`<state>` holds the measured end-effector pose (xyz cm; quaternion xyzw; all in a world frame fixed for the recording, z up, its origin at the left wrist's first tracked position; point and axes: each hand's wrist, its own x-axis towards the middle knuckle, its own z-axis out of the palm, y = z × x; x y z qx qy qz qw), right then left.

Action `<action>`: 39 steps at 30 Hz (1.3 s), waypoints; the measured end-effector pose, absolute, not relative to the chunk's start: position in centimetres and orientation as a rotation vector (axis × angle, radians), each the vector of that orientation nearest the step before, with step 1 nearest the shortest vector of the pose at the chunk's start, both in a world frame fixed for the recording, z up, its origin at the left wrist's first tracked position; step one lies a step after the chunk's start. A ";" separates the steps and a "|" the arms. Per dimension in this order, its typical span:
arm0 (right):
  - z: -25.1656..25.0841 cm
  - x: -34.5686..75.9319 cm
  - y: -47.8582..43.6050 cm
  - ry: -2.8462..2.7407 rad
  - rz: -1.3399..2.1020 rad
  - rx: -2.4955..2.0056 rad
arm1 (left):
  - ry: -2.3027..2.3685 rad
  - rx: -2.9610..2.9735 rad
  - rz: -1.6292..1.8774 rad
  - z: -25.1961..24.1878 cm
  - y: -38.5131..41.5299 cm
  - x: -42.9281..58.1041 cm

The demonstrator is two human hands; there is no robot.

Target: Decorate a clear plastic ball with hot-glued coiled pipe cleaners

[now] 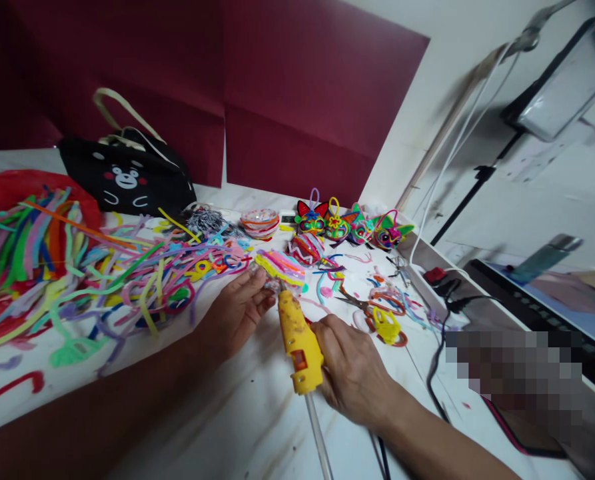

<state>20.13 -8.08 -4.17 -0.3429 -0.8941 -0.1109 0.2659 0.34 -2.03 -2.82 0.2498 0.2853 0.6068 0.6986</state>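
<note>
White table [217, 427] before me: my left grip [237, 308] holds one striped piece [283, 264], my right grip [353, 363] one yellow glue gun [296, 327]; at the gun's one o'clock, I count four ornaments [362, 231].

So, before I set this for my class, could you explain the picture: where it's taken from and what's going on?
There is no machine doing the work, just a person's two bare hands. The one picture comes from a camera worn on their head, looking forward and down. The right hand grips a yellow glue gun with a clear stick poking out behind. The left hand holds a colourful striped piece by the nozzle. The white table also bears fuzzy strips, scissors and four eared ornaments.
</note>
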 end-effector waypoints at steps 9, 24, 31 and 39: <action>-4.2 20.0 -8.1 -2.406 -0.304 -0.931 | 0.681 0.599 1.307 -3.1 -2.1 0.7; -4.3 20.2 -8.1 -2.411 -0.291 -0.933 | 0.617 0.549 1.379 -2.8 -1.9 0.3; -4.2 20.2 -8.0 -2.401 -0.280 -0.912 | 0.604 0.508 1.415 -2.3 -1.8 0.0; -4.1 20.2 -8.0 -2.393 -0.293 -0.910 | 0.622 0.479 1.441 -2.4 -1.3 -0.2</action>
